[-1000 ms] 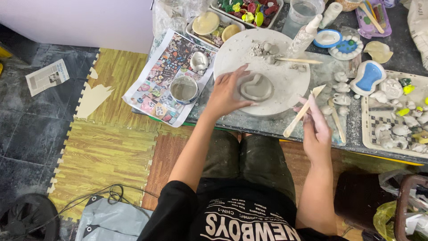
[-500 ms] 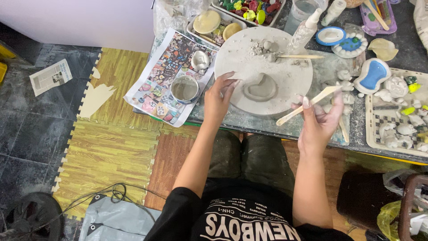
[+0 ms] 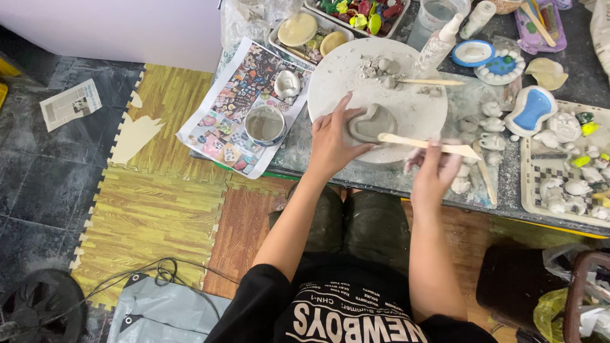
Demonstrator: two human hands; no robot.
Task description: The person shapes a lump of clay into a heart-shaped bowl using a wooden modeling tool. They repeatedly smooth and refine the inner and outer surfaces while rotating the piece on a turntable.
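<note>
Clay piece (image 3: 372,122), a small grey dish with a raised wall, lies on the round white board (image 3: 343,70) at the near edge of the table (image 3: 508,184). Beyond the board, toward the far edge, stands a tray of coloured bits (image 3: 362,9), and off to its left a printed sheet (image 3: 235,108) overhangs the table's left edge with a small cup of grey slip (image 3: 265,124) on it. At the right end sits a tray of small white figures (image 3: 565,171). The left hand (image 3: 333,143) cups the clay piece's left wall, its grip narrow around it. The right hand (image 3: 435,168) has its grip closed on a flat wooden tool (image 3: 413,141), whose tip touches the piece's right side.
</note>
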